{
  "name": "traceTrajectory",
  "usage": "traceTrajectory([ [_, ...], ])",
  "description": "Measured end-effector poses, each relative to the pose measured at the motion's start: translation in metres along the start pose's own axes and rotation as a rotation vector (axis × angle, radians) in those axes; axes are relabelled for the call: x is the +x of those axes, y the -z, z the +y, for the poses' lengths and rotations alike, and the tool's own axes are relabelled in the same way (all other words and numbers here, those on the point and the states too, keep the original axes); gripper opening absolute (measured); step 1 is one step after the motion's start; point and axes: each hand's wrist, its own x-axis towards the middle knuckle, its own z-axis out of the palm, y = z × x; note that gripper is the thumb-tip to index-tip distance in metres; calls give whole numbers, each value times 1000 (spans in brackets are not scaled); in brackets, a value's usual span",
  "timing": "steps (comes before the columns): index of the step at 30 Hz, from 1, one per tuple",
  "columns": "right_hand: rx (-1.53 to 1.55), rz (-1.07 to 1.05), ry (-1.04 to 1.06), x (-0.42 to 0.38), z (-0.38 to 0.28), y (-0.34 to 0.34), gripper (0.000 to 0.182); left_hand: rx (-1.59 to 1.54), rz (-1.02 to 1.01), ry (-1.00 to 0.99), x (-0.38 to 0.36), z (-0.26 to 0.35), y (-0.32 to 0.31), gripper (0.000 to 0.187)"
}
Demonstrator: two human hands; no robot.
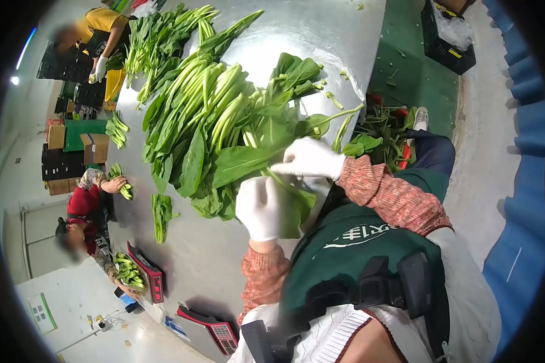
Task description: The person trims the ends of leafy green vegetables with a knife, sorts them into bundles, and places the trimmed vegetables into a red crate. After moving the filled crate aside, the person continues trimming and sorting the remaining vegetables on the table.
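Our left hand (258, 209), in white knit, is clenched, its contents hidden; our right hand (312, 158) touches a broad, smooth leaf (242, 164), its grip unclear. The leaf lies at the near side of slender-stalked leafy greens (209, 100) heaped on the shiny metal table (194, 257).

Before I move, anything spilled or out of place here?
Minor mess: leaf scraps on the green floor by the black crate look dropped. Stray stem bits litter the metal table beside the pile of greens. Leaves heaped off its edge may just be discards. Nothing visibly damaged.
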Motion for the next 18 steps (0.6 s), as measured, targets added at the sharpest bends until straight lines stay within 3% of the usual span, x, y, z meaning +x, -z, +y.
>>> traceTrajectory([
  [2,284,-127,-141,1,4,-17,38,-34,-24,123,-1,-17,2,5],
  [4,535,-61,-53,-3,19,-35,23,-37,-82,193,-6,-50,-2,13],
  [5,501,-102,-13,-11,11,-30,21,-39,-112,231,-5,-55,-3,16],
  [8,513,-211,-5,-39,-12,-20,16,-789,-253,815,9,-45,-3,24],
  [10,444,-30,77,-42,-9,-23,16,-929,-266,922,19,-31,-15,25],
  [12,601,197,-22,-24,2,-23,15,-708,-379,820,18,-31,-38,24],
  [14,173,466,69,-3,-4,-8,30,-840,-301,716,18,-38,-57,21],
  [15,93,498,75,8,-11,2,45,-924,-223,669,15,-40,-67,16],
  [18,-298,461,-80,43,-9,17,47,-903,-395,630,12,-15,-45,10],
])
